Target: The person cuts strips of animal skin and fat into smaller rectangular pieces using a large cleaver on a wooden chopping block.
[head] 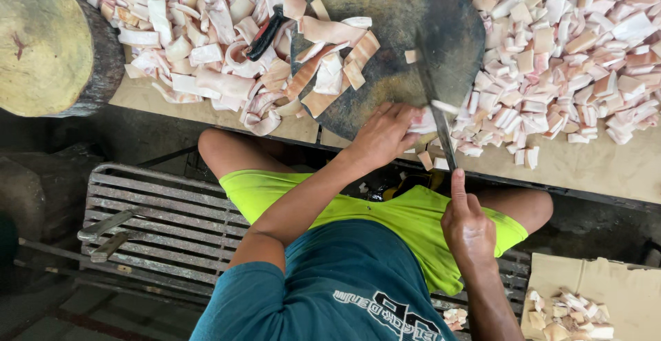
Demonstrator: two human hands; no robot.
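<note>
Head view: left hand (382, 136) fingers press a meat strip (423, 119) onto the round chopping block (399, 31); right hand (467, 225) fingers wrap a knife (435, 107) cutting it.

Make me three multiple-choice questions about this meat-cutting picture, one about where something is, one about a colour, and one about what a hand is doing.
1. Where is the round wooden block?
A. top left corner
B. bottom right corner
C. on the cutting board

2. What colour are the shorts?
A. red
B. bright yellow-green
C. white

3. What is the right hand doing?
A. resting empty on the bench
B. gripping the knife
C. holding a cup

Answers:
1 A: the block fills the upper left, beside the meat pile.
2 B: the shorts over the lap are neon yellow-green.
3 B: it grips the handle, with the blade on the cutting board, while the left hand presses a meat strip.
</note>
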